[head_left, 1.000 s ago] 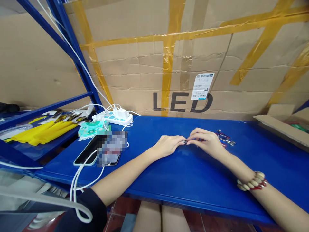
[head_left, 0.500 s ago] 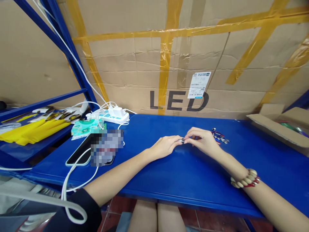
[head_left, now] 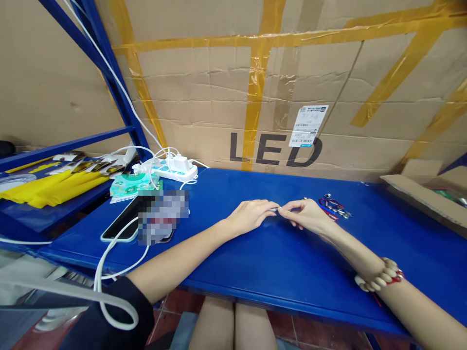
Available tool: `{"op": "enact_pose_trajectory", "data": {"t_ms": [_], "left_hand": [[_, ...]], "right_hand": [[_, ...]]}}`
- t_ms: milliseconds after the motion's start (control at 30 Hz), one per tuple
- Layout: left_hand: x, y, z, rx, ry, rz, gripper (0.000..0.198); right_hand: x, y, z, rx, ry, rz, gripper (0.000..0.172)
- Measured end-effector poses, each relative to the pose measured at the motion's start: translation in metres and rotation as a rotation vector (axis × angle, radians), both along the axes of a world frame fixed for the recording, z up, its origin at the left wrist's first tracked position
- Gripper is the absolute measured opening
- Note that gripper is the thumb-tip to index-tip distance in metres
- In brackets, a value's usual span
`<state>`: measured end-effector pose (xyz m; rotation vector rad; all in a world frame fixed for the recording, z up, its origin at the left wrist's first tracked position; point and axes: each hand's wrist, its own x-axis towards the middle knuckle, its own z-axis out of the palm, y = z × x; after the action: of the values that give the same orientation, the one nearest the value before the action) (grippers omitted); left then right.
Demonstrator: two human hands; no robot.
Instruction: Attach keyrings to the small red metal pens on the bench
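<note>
My left hand (head_left: 251,216) rests over the blue table with its fingers pinched on a small shiny metal piece (head_left: 274,209), too small to name. Thumb and forefinger of my right hand (head_left: 301,214) close on the other end of that piece, so the two hands almost meet. Most of the piece is hidden by fingertips. Just beyond my right hand lies a group of small silvery metal parts (head_left: 341,212) with a red cord (head_left: 323,201) among them. A beaded bracelet (head_left: 381,277) circles my right wrist.
On the left are a phone (head_left: 118,226), a blurred-out item (head_left: 164,218), a wipes pack (head_left: 133,184), and a white power strip (head_left: 175,171) with cables. Yellow packets (head_left: 54,194) lie further left. An open carton (head_left: 423,194) stands at right; a large LED box (head_left: 204,107) backs the table (head_left: 248,272).
The view has shifted slightly. My right hand has turned a little, its fingers lower and more closed around the small metal piece; my left hand keeps its pinch.
</note>
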<state>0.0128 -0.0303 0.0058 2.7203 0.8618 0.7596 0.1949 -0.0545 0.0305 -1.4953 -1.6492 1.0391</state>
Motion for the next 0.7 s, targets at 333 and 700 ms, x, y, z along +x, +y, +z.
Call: {"op": "enact_pose_trajectory", "data": {"t_ms": [333,700], "left_hand": [[0.001,0.002,-0.002,-0.058,-0.048,0.033,0.023],[0.0,-0.003,-0.001,0.031,0.053,-0.03,0.013]], "right_hand": [[0.009,0.009,-0.009,0.16,-0.177,0.142,0.04],[-0.001,-0.002,-0.014,0.097,-0.032,0.315,0.043]]}}
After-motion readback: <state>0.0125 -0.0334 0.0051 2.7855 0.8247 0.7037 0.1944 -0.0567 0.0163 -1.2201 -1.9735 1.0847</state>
